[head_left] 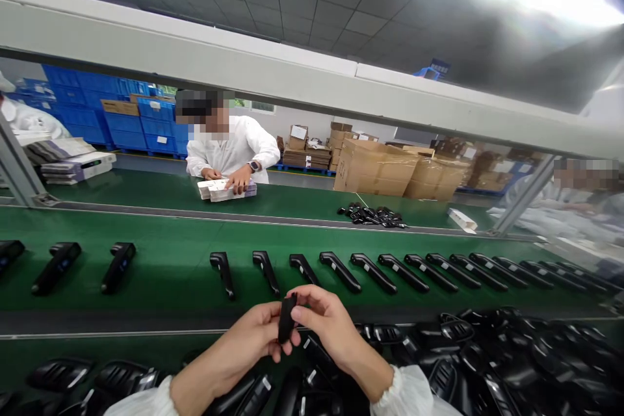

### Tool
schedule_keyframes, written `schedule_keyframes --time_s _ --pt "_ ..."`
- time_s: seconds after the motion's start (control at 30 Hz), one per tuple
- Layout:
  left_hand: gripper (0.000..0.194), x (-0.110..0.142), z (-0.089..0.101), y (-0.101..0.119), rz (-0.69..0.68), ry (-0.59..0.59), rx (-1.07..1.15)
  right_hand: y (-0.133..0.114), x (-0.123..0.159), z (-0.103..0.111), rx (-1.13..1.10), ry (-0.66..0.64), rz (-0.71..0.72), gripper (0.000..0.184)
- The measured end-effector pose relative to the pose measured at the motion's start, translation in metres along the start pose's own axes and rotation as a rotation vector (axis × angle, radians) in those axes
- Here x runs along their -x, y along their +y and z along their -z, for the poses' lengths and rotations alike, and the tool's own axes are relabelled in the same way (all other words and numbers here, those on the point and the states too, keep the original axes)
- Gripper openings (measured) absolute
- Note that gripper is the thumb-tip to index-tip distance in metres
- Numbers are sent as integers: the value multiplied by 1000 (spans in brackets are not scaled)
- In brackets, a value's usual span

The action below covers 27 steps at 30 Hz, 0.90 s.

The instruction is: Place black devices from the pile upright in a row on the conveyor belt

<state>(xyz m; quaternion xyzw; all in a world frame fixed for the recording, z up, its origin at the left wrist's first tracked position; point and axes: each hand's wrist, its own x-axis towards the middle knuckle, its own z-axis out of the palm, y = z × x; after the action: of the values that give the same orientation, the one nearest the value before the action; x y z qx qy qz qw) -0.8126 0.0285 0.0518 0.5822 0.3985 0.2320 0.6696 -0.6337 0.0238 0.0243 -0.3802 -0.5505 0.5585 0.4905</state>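
At the bottom lies a pile [487, 364] of black parts. Just above it, the left hand [253, 337] and right hand [327, 324] both pinch one black part [286, 318] (standing up). More parts [370, 271] line the green belt [166, 273] behind.

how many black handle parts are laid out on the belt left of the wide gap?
3 black handle parts: one cut off at the frame's left edge, one right of it, one nearest the gap. More may lie beyond the left edge, out of view.
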Motion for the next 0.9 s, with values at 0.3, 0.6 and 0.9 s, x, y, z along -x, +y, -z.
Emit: schedule_keyframes --time_s 0.3,0.6,0.9 --pt "31 -1 -7 -16 -258 81 -1155 28 -32 82 907 135 -45 30" --pt "16 -37 -28 -18 -327 -86 -1392 59 -57 84 1390 267 -137 26" --pt "21 -25 5 -10 -128 46 -947 -12 -11 50 826 -297 99 30"
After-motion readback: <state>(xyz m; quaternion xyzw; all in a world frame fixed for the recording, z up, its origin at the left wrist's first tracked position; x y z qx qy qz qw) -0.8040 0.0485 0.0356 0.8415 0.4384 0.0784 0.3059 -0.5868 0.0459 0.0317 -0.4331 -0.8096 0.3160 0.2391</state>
